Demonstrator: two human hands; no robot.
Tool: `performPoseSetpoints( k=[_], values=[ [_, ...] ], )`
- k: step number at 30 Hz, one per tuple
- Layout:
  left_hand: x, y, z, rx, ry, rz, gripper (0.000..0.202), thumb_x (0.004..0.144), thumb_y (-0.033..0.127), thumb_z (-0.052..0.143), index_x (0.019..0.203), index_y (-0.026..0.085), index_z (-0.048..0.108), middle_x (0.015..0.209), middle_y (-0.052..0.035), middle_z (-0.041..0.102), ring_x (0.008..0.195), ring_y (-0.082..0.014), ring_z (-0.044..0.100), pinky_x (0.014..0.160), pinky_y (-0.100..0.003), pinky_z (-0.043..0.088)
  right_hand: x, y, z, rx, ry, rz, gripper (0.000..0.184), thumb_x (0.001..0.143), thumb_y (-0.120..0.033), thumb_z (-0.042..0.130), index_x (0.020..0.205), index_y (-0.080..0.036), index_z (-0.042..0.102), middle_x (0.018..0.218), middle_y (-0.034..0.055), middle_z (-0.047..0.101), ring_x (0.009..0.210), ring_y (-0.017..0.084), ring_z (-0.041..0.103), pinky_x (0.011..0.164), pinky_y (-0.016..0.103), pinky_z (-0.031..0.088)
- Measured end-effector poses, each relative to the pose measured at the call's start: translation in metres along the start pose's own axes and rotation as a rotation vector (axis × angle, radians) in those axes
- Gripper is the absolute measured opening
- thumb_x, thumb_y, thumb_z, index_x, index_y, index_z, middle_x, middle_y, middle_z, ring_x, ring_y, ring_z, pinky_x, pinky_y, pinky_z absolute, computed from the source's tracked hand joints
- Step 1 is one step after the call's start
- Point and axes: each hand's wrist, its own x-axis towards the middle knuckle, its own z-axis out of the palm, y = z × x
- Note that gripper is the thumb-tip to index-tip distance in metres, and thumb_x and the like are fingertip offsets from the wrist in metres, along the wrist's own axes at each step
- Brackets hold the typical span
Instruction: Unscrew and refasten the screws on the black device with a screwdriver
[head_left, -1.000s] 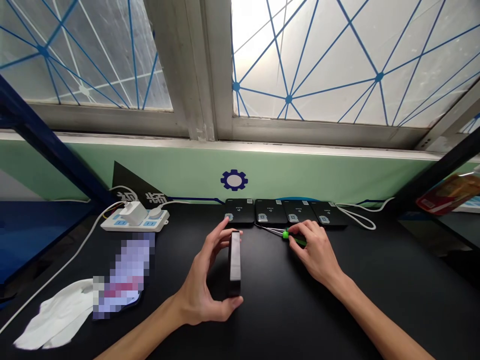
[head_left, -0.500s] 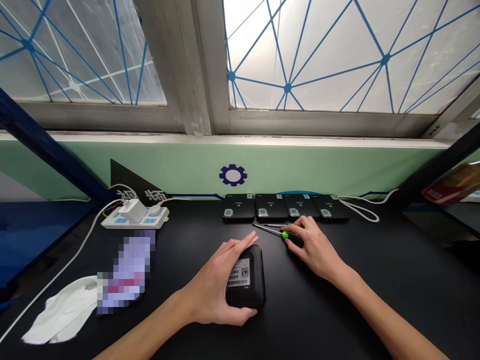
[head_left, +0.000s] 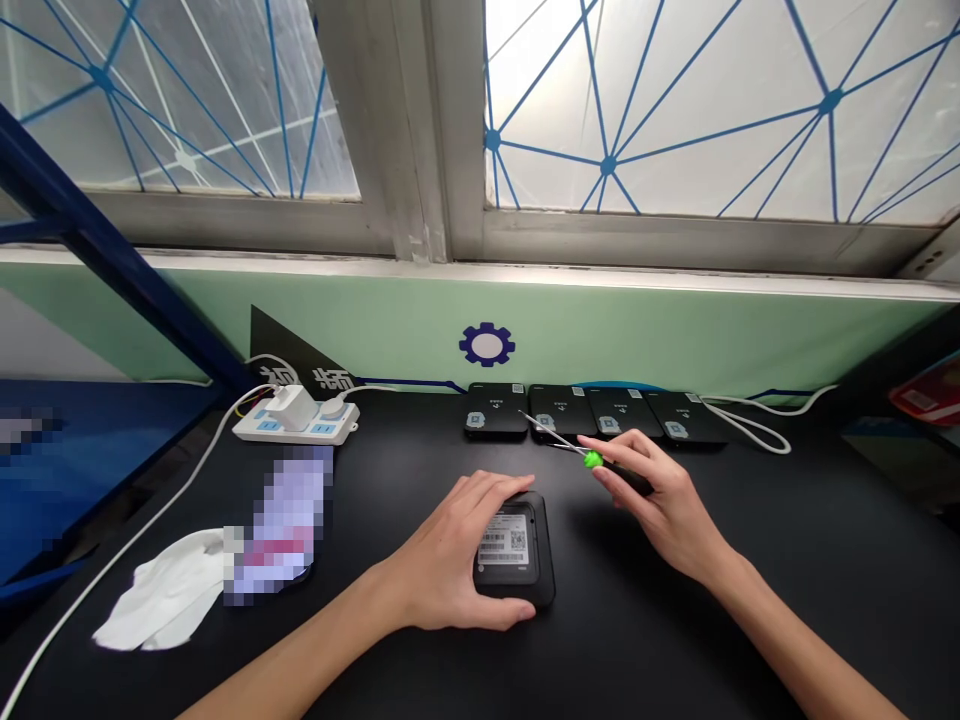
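My left hand point(head_left: 442, 555) spans a black box-shaped electronic device point(head_left: 541, 555), fingers along its far edge and thumb along its near edge. The device lies on the table, its white label with a QR code facing up. In my right hand point(head_left: 667, 505) is a screwdriver point(head_left: 592, 459) with a green-and-black handle, pinched between thumb and fingers. Its thin metal shaft points up and left, clear of the device. Behind it, a second thin metal shaft point(head_left: 559, 447) lies on the table, its other end hidden.
Several similar black devices point(head_left: 495, 412) stand in a row along the green back wall. A white power strip point(head_left: 296, 425) with plugs sits at the back left. Nearer lie a pixelated purple item point(head_left: 289, 515) and a white cloth-like piece point(head_left: 169, 590). White cables point(head_left: 757, 430) run along the sides.
My right hand has lifted the screwdriver off the table and drawn it slightly back. My left hand still grips the device. The whole view has shifted a little.
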Motion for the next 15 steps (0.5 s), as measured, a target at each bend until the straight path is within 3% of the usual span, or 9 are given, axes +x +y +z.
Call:
performPoseSetpoints(
  k=[4, 6, 9, 15],
  values=[
    [-0.002, -0.003, -0.006, -0.025, -0.036, -0.015, 0.110, 0.070, 0.033, 0.100, 0.165, 0.033, 0.044, 0.157, -0.0102, 0.059, 0.142, -0.0398, 0.057, 0.130, -0.058, 0.038, 0.001, 0.001, -0.003, 0.189, 0.102, 0.122, 0.042, 0.093, -0.054, 0.087, 0.126, -0.029, 0.080, 0.105, 0.0066, 0.069, 0.098, 0.026, 0.067, 0.085, 0.039, 0.059],
    [-0.001, -0.005, -0.008, -0.044, -0.057, -0.020, 0.105, 0.072, 0.035, 0.100, 0.163, 0.033, 0.047, 0.157, -0.0106, 0.060, 0.142, -0.0394, 0.058, 0.127, -0.057, 0.042, 0.002, 0.004, -0.006, 0.283, 0.117, 0.199, 0.044, 0.086, -0.053, 0.094, 0.117, -0.026, 0.078, 0.097, 0.0050, 0.069, 0.081, 0.021, 0.066, 0.065, 0.032, 0.055],
    [0.000, -0.007, -0.006, -0.054, -0.070, -0.017, 0.101, 0.076, 0.040, 0.101, 0.162, 0.034, 0.049, 0.161, -0.0111, 0.060, 0.146, -0.0397, 0.055, 0.126, -0.056, 0.043, 0.004, 0.006, -0.012, 0.432, 0.093, 0.283, 0.042, 0.086, -0.053, 0.093, 0.109, -0.024, 0.073, 0.087, 0.0022, 0.068, 0.056, 0.011, 0.048, 0.047, 0.027, 0.038],
    [0.002, -0.011, 0.002, -0.055, -0.035, 0.001, 0.094, 0.078, 0.052, 0.101, 0.159, 0.032, 0.055, 0.166, -0.0123, 0.054, 0.151, -0.0395, 0.049, 0.127, -0.058, 0.044, 0.006, 0.002, -0.016, 0.656, 0.056, 0.314, 0.042, 0.086, -0.051, 0.093, 0.110, -0.024, 0.073, 0.113, 0.0078, 0.079, 0.051, 0.005, 0.041, 0.047, 0.025, 0.036]
  ],
)
